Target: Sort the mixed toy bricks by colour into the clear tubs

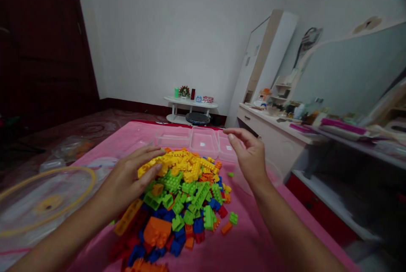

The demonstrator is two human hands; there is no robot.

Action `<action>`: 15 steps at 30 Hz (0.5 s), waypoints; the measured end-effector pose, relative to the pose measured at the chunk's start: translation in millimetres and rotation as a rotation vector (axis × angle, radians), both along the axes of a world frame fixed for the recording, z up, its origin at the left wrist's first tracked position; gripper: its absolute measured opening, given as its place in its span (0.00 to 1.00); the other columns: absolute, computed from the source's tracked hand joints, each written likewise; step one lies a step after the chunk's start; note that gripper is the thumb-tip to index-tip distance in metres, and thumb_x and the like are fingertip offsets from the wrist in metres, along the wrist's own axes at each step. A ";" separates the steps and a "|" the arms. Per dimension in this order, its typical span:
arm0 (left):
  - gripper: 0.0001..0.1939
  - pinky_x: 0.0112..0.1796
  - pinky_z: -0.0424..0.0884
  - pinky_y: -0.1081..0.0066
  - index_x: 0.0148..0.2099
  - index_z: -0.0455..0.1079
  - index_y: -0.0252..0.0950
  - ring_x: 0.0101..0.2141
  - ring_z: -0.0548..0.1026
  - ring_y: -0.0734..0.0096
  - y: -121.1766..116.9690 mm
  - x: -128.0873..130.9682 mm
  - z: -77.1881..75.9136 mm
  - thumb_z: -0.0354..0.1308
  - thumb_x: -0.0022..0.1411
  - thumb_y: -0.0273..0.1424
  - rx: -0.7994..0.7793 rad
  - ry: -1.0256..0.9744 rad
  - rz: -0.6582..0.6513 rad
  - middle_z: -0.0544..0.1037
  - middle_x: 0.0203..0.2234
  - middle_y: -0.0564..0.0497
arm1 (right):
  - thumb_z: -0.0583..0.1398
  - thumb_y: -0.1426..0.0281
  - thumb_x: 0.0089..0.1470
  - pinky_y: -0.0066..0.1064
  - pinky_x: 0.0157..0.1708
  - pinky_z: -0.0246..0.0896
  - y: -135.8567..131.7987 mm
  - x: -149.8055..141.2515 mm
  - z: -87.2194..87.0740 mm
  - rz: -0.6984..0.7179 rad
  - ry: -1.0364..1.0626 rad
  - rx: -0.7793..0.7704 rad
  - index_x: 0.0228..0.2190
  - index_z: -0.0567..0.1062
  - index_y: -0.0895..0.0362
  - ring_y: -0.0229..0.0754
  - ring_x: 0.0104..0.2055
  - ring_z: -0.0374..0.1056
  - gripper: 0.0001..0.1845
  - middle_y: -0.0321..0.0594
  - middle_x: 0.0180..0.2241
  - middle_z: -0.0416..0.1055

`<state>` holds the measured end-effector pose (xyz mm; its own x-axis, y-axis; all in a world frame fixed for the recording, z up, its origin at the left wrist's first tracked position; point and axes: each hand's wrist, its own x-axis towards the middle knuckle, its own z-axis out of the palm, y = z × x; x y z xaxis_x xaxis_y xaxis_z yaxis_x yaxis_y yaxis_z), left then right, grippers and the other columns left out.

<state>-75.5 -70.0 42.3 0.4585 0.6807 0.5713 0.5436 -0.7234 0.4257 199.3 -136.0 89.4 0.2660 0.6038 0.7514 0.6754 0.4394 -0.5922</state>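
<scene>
A heap of toy building blocks [188, 189] lies on the pink cloth in front of me. Yellow blocks [184, 164] top its far side, green blocks [201, 196] fill the middle, and blue, red and orange ones spread nearer. My left hand [135, 174] rests at the heap's left edge beside the yellow blocks, its thumb and fingers apart, holding nothing that I can see. My right hand [249, 153] hovers by the right clear plastic tray [226, 147], thumb apart from fingers, with no block visible in it.
Two more clear trays, a middle one [204, 143] and a left one [173, 138], stand behind the heap on the pink cloth [241, 221]. A clear round item with a yellow rim [90, 174] lies left. A cluttered white dresser [272, 132] stands right; a low white table [190, 102] is beyond.
</scene>
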 end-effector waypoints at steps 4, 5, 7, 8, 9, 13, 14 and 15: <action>0.26 0.57 0.58 0.55 0.59 0.65 0.40 0.59 0.61 0.57 9.9 -1.2 -12.7 0.49 0.62 0.45 -0.035 0.052 0.020 0.65 0.58 0.45 | 0.58 0.64 0.54 0.39 0.48 0.61 25.9 -25.9 -27.1 0.161 -0.001 -0.184 0.37 0.77 0.56 0.44 0.45 0.69 0.12 0.43 0.40 0.75; 0.26 0.58 0.57 0.54 0.60 0.64 0.41 0.60 0.60 0.57 11.3 0.3 -15.6 0.49 0.63 0.45 -0.049 0.067 0.016 0.63 0.59 0.44 | 0.58 0.63 0.53 0.40 0.50 0.59 30.8 -29.6 -37.3 0.193 -0.058 -0.231 0.40 0.76 0.55 0.45 0.47 0.68 0.14 0.43 0.43 0.75; 0.27 0.58 0.54 0.51 0.61 0.62 0.42 0.61 0.56 0.56 13.8 4.7 -21.0 0.48 0.63 0.46 -0.077 0.095 0.012 0.59 0.62 0.44 | 0.60 0.61 0.51 0.43 0.55 0.54 38.4 -34.0 -57.0 0.241 -0.202 -0.299 0.47 0.74 0.53 0.47 0.53 0.64 0.21 0.44 0.50 0.71; 0.27 0.59 0.53 0.51 0.61 0.61 0.43 0.62 0.54 0.56 14.7 7.3 -23.4 0.48 0.63 0.47 -0.091 0.110 0.011 0.57 0.63 0.44 | 0.61 0.59 0.50 0.45 0.57 0.52 41.2 -35.0 -65.4 0.262 -0.266 -0.327 0.50 0.72 0.52 0.48 0.56 0.61 0.25 0.44 0.53 0.68; 0.28 0.59 0.52 0.50 0.62 0.60 0.43 0.62 0.54 0.56 15.4 9.8 -25.5 0.48 0.63 0.47 -0.107 0.125 0.010 0.56 0.63 0.44 | 0.61 0.58 0.50 0.47 0.58 0.50 43.2 -35.4 -72.4 0.284 -0.314 -0.355 0.52 0.70 0.51 0.49 0.58 0.58 0.28 0.44 0.55 0.65; 0.32 0.58 0.55 0.52 0.63 0.58 0.43 0.60 0.58 0.56 11.0 15.7 -28.3 0.49 0.60 0.51 -0.159 0.195 -0.029 0.60 0.61 0.43 | 0.58 0.57 0.53 0.48 0.58 0.49 43.2 -35.9 -85.3 0.350 -0.376 -0.426 0.53 0.69 0.50 0.49 0.58 0.57 0.26 0.44 0.58 0.62; 0.32 0.57 0.56 0.52 0.62 0.59 0.44 0.59 0.60 0.56 8.1 15.6 -27.7 0.49 0.60 0.51 -0.161 0.205 -0.034 0.61 0.61 0.44 | 0.59 0.58 0.53 0.47 0.57 0.50 41.2 -36.2 -84.8 0.369 -0.374 -0.421 0.52 0.70 0.50 0.49 0.58 0.58 0.24 0.43 0.57 0.63; 0.31 0.57 0.56 0.53 0.62 0.60 0.44 0.59 0.60 0.56 4.7 15.0 -26.8 0.50 0.59 0.51 -0.161 0.212 -0.039 0.62 0.60 0.45 | 0.59 0.59 0.53 0.45 0.56 0.52 38.7 -36.7 -83.0 0.391 -0.369 -0.410 0.50 0.71 0.51 0.48 0.57 0.59 0.23 0.43 0.55 0.64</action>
